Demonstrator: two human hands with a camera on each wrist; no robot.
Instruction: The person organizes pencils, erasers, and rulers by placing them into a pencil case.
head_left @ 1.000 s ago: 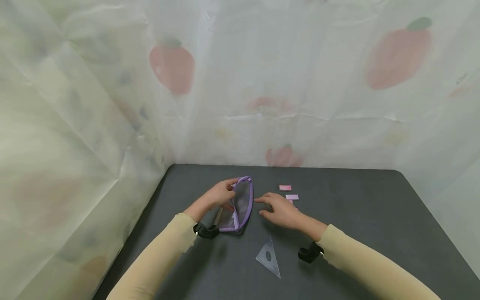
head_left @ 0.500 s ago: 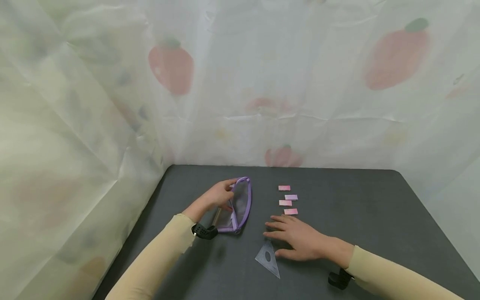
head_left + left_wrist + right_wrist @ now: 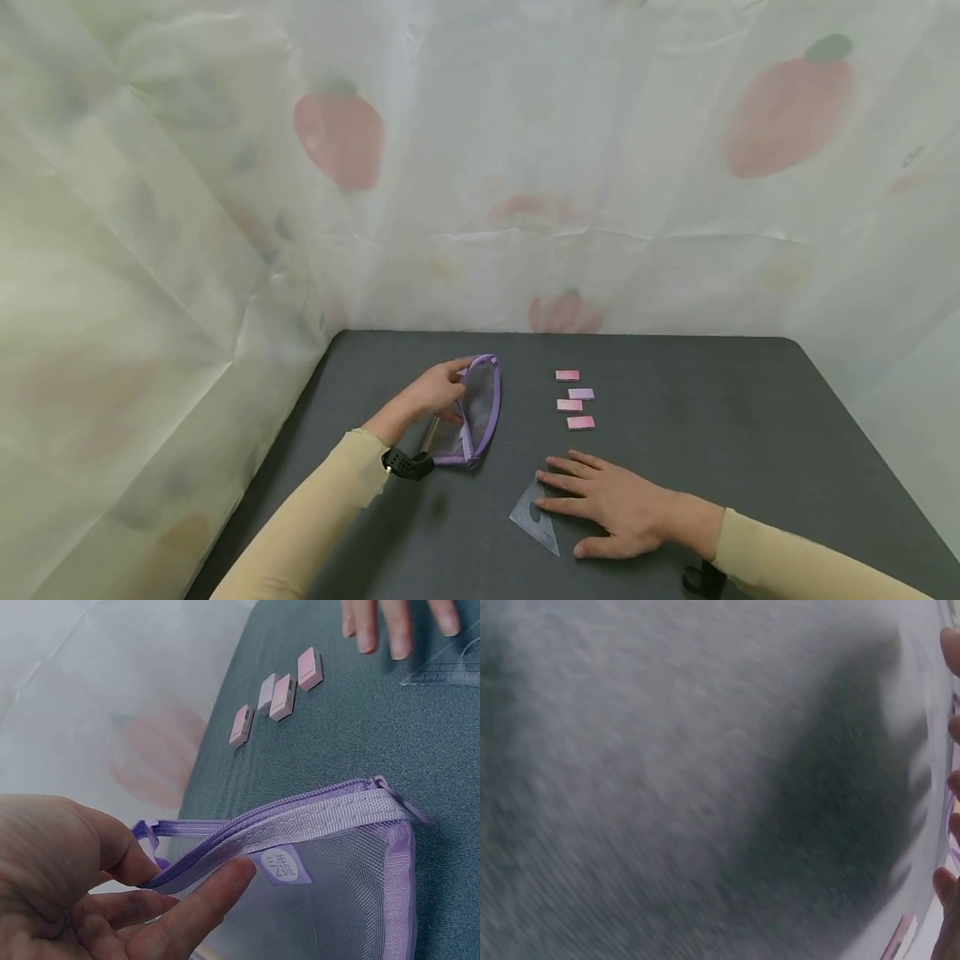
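My left hand [image 3: 447,392] pinches the zipper rim of a purple mesh pouch [image 3: 482,408] and holds it up on its edge on the dark table [image 3: 712,400]. In the left wrist view the thumb and a finger of my left hand [image 3: 187,879] clamp the lilac zipper band of the pouch [image 3: 337,892]. My right hand [image 3: 570,504] lies flat on the table, palm down, fingers straight. Its fingertips rest on the near edge of a clear triangle ruler [image 3: 532,521]. The right wrist view is blurred; only fingertips [image 3: 952,787] show at its right edge.
Several small pink and lilac blocks [image 3: 570,405] lie in a short column right of the pouch, also seen as blocks [image 3: 274,694] beyond it. White sheeting printed with red fruit [image 3: 341,137] walls the table at the back and left.
My right hand has drawn back from beside the pouch toward me and settled on the triangle ruler, uncovering the lower blocks. My left hand and the pouch have stayed put.
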